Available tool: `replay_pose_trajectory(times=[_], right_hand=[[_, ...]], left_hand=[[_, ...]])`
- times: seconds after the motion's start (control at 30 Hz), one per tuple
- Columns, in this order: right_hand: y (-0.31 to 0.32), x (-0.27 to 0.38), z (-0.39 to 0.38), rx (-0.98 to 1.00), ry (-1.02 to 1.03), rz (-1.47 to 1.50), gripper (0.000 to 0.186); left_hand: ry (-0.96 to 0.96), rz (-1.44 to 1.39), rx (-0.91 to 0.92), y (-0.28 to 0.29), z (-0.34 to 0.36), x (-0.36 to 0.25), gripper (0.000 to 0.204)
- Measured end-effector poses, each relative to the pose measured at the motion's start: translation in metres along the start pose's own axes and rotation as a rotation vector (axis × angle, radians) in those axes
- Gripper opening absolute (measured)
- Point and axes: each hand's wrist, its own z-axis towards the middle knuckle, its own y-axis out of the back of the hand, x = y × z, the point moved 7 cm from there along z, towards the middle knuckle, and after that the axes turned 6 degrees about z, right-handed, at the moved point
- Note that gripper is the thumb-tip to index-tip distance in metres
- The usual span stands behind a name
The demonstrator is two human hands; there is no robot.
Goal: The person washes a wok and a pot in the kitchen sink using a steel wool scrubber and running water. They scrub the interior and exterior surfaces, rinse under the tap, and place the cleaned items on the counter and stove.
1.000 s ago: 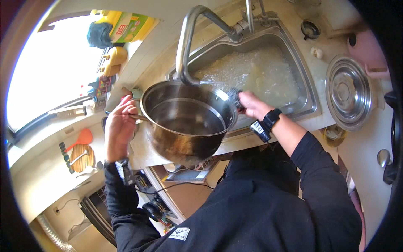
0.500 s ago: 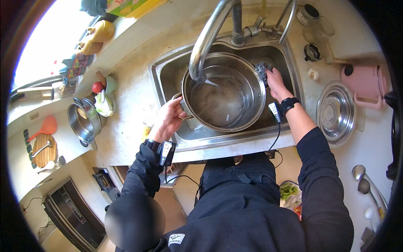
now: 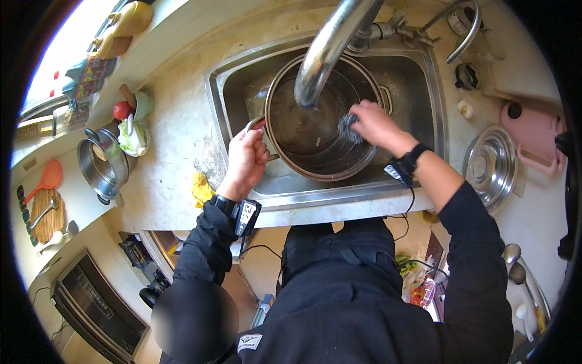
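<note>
While the big steel pot (image 3: 321, 121) sits tilted in the sink (image 3: 424, 151) under the faucet (image 3: 324, 51), left hand (image 3: 245, 161) is closed on its side handle and right hand (image 3: 376, 124) is clenched around a dark scrubber (image 3: 347, 126) pressed to the inner wall. Pot looks rigid, fairly heavy, likely slippery when wet; side handles look the safest hold. Round lid (image 3: 490, 165) lies on the counter, right.

Right counter: round shiny steel lid (image 3: 490, 165), beside a pink plastic board (image 3: 533, 134)
Left counter: small steel pot (image 3: 102, 165) near a red tomato (image 3: 121, 110)
Sink edge: crumpled yellow cloth (image 3: 202, 188)
Far left: orange spatula (image 3: 47, 178), round woven mat (image 3: 46, 215)
</note>
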Motion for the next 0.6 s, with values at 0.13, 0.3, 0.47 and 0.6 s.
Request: replay_pose_trajectory(times=[0.13,0.3,0.47,0.6], right_hand=[[-0.042,0.006,0.04,-0.047,-0.155,-0.053,0.032],[-0.103,0.063,0.04,0.106,0.29,0.063,0.03],[-0.113,0.002,0.029,0.342,0.097,-0.293,0.026],[-0.094,-0.027,0.039,0.107,-0.178,-0.186,0.029]], left_hand=[[-0.043,0.05,-0.018,-0.013,-0.013,-0.014,0.032],[-0.039,0.051,0.035,-0.024,-0.028,-0.015,0.034],[-0.02,0.071,0.048,-0.026,-0.038,-0.006,0.03],[0.006,0.075,0.054,-0.029,-0.042,0.0,0.031]])
